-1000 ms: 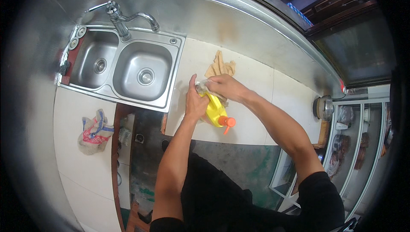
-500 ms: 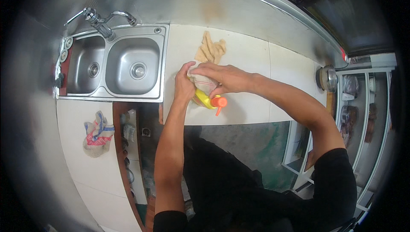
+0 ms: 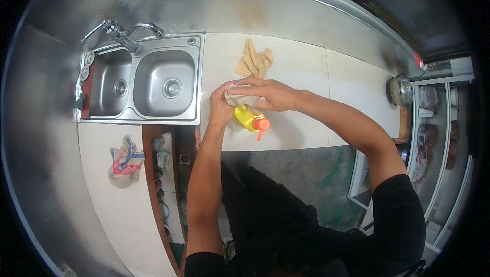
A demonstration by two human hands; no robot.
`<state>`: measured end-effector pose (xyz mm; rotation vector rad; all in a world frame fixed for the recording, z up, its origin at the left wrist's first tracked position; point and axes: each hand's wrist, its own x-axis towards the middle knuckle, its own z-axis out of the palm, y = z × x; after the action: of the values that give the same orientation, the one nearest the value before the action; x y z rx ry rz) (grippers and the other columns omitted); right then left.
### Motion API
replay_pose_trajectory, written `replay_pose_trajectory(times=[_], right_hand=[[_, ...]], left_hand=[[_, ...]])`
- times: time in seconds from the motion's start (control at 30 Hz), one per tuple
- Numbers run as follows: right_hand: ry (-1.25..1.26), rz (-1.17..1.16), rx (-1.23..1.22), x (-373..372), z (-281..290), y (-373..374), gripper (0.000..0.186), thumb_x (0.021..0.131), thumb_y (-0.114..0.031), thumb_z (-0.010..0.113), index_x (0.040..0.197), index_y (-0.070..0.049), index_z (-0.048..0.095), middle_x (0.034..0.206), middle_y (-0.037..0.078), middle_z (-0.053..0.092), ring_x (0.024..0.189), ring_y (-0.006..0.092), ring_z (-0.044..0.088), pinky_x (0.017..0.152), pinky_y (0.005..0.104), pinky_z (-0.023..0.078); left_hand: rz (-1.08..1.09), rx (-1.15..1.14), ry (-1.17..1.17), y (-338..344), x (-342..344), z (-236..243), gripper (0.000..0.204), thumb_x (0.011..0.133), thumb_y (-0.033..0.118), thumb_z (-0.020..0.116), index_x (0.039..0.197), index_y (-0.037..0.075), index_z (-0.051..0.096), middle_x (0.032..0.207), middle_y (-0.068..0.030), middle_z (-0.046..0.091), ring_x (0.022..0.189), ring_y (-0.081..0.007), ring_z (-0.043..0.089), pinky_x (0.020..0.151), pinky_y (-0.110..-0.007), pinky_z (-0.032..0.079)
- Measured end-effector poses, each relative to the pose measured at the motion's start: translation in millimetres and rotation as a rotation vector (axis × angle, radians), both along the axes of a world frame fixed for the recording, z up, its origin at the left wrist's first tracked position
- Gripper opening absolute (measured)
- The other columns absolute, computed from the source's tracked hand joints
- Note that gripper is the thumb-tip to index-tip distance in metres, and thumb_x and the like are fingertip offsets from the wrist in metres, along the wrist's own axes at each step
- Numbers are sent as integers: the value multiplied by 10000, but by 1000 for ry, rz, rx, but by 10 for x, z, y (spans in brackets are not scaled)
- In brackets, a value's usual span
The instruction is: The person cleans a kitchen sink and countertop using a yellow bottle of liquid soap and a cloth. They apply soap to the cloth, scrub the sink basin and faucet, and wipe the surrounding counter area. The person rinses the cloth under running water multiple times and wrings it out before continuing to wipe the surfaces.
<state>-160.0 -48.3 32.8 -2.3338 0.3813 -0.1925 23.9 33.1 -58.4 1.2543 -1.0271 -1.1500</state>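
While apparently wiping the yellow bottle (image 3: 243, 118) near the front edge of the countertop (image 3: 298, 63), pressing with the right hand (image 3: 274, 95), clamped on the pale cloth (image 3: 242, 98). Unable to tell the closure of the left hand (image 3: 221, 105), with fingers partly hidden. Next, probably best to steady and turn the bottle.

No words or numbers can be read here. The crumpled beige cloth with blue stripes (image 3: 124, 177) has pinkish-red marks on it, but they are too small and folded to tell if they are letters. The yellow plastic bottle with an orange pump top (image 3: 245, 117) shows no letters I can make out.
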Motion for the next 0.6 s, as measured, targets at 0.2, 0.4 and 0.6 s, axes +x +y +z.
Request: replay_pose_trajectory(times=[0.2,0.4,0.6], right_hand=[[-158,-186,89,22,-322,124,484,947,-208,633,1423,-177,551,1459,132,538,1145,345,645,977,393,524],[-120,-839,444,66,-895,434,329,1014,-279,542,1130,5,660,970,176,718,891,295,682,878,373,528],[-236,-1158,795,-463,-1090,474,333,1060,-282,516,1196,-30,687,998,67,715,871,123,656,734,321,560]], left_hand=[[-4,-31,-71,-35,83,-110,255,861,-15,672,1115,-6,693,991,-74,741,891,-125,660,800,-288,537],[87,106,-99,14,-22,-97,157,943,55,662,1085,-5,694,912,-24,696,852,-100,622,763,-269,520],[413,-60,61,143,628,-209,178,912,-67,534,1001,-11,678,935,-79,712,886,-150,663,824,-293,536]])
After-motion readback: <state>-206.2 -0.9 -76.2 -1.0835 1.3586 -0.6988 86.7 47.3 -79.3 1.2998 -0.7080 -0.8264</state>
